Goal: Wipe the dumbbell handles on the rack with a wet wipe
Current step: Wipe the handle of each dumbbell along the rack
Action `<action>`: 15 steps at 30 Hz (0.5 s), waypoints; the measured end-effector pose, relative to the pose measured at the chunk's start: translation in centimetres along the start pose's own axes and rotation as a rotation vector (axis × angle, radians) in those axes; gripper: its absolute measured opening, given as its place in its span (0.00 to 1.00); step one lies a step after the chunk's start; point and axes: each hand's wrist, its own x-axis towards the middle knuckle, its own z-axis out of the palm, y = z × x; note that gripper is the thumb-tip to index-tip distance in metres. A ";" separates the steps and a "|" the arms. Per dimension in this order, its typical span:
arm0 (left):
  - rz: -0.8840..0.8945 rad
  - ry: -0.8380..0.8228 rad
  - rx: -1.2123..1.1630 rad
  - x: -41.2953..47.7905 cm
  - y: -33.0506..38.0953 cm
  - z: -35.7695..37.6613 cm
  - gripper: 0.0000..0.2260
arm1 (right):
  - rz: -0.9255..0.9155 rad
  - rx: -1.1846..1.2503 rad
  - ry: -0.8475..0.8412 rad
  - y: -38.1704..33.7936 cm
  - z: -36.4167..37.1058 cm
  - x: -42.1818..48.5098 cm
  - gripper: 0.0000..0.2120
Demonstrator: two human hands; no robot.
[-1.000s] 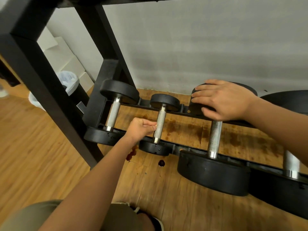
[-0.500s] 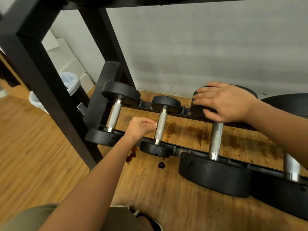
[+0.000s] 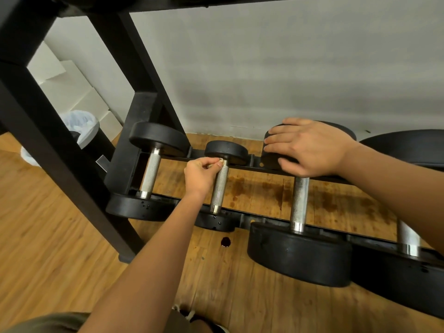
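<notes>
A wet wipe (image 3: 222, 161) is pinched in the curled left hand (image 3: 200, 175) at the twelve-o'clock end of a dumbbell handle (image 3: 219, 188). At three o'clock, the right hand (image 3: 310, 147) is laid flat on a dumbbell head (image 3: 269, 161).

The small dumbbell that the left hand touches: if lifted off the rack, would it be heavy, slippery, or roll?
Likely light: the small dumbbell has the smallest heads in view. Its knurled handle should grip well, not slip. Round heads might roll on a floor; here the rack rails seem to hold them.
</notes>
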 end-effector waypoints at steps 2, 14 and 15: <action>-0.009 -0.026 0.023 0.2 0.4 -0.1 0.08 | 0.003 0.001 -0.002 0.0 0.0 0.0 0.23; -0.008 -0.126 0.092 -1.2 -1.5 -2.0 0.07 | 0.004 0.002 0.001 0.0 0.2 0.1 0.23; -0.006 -0.112 0.093 -1.2 -1.3 -2.0 0.07 | 0.005 0.002 0.000 0.0 0.2 0.1 0.23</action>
